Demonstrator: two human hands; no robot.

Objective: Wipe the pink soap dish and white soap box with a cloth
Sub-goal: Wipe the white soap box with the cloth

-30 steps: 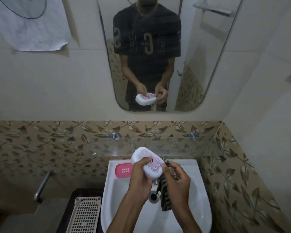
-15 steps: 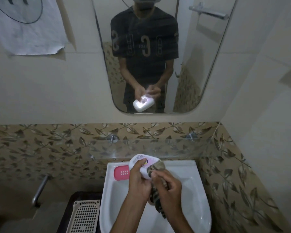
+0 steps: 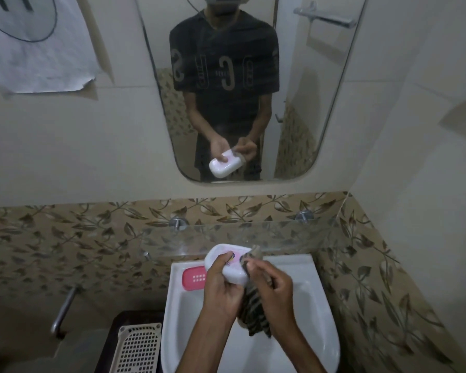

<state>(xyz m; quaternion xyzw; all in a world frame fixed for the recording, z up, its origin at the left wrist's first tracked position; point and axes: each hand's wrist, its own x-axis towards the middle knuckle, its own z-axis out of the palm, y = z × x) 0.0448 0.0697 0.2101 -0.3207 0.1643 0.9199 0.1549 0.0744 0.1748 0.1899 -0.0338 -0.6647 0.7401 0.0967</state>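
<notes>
Left hand (image 3: 221,289) gripping, right hand (image 3: 273,288) pinching, forearms converging

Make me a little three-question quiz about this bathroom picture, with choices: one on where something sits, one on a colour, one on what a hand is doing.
1. Where is the pink soap dish?
A. On the back left ledge of the sink
B. On the glass shelf
C. In the basket

2. What does the cloth look like?
A. Plain white
B. Dark with stripes
C. Pink

3. What is the left hand doing?
A. Hanging idle
B. Turning the tap
C. Gripping the white soap box

Answers:
1 A, the dish lies on the sink's rim, left of the hands.
2 B, dark and pale bands show below the right hand.
3 C, its fingers wrap the box while the right hand presses the cloth to it.
</notes>
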